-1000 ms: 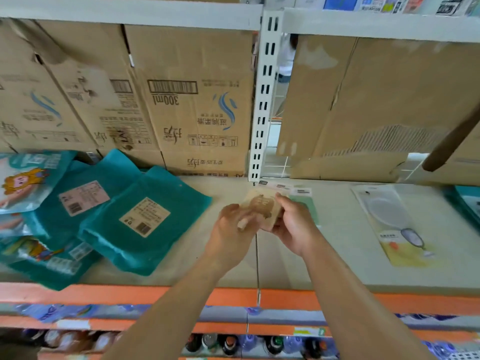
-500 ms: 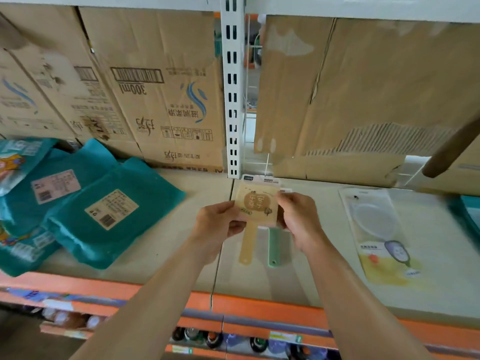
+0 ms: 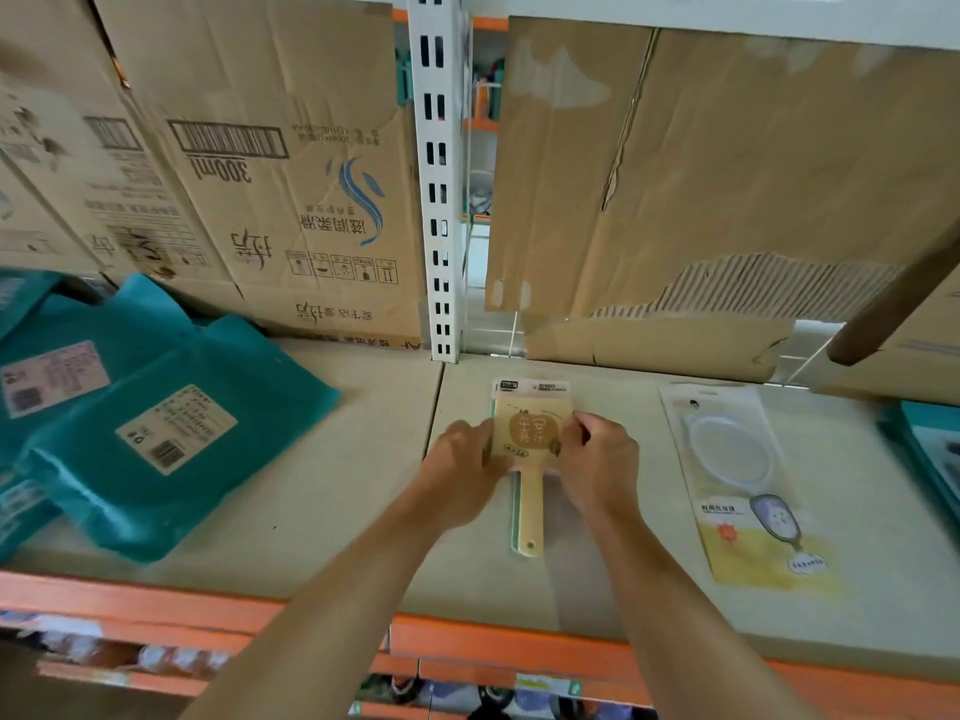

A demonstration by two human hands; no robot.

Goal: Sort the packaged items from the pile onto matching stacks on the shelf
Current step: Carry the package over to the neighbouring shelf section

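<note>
A beige packaged comb (image 3: 531,459) with a cream handle lies on the shelf board (image 3: 363,485), on top of a matching green one whose edge shows on its left side. My left hand (image 3: 460,472) holds the pack's left edge and my right hand (image 3: 597,459) holds its right edge, both with curled fingers. A pile of teal packages (image 3: 156,433) with paper labels lies at the left. A clear pack with a round mirror (image 3: 737,480) lies flat to the right.
Cardboard boxes (image 3: 270,189) stand along the back of the shelf on both sides of a white slotted upright (image 3: 439,174). A brown wooden pole (image 3: 893,304) slants in at the right. Another teal pack (image 3: 930,454) sits at the far right edge. The orange shelf rail (image 3: 467,646) runs along the front.
Both hands have carried the beige comb pack from mid-air down onto the green one on the shelf, so the two now lie aligned. The camera moved closer and to the right.
</note>
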